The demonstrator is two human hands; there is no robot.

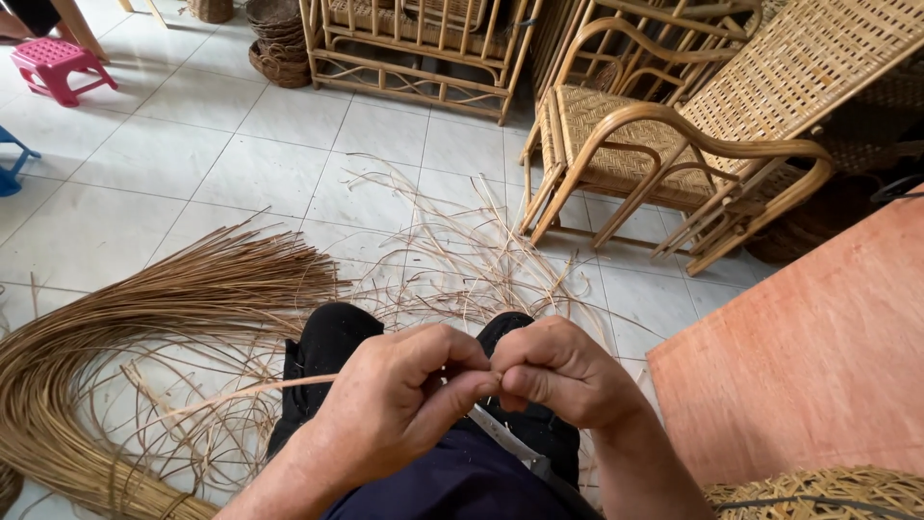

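My left hand (399, 395) and my right hand (556, 371) meet above my lap, fingertips pinched together. A thin rattan strand (241, 390) runs from my left fingers out to the left. Under my hands a knife blade (500, 435) lies across my dark trousers, its handle hidden near my right wrist. I cannot tell whether my right hand grips the knife or only the strand. A big curved bundle of rattan strips (106, 332) lies on the tiled floor at my left.
Loose rattan shavings (452, 246) litter the tiles ahead. Rattan chairs (693, 116) and a rattan frame (414, 48) stand at the back. An orange board (808, 356) lies at right, a woven piece (818, 493) below it. A pink stool (58, 63) is far left.
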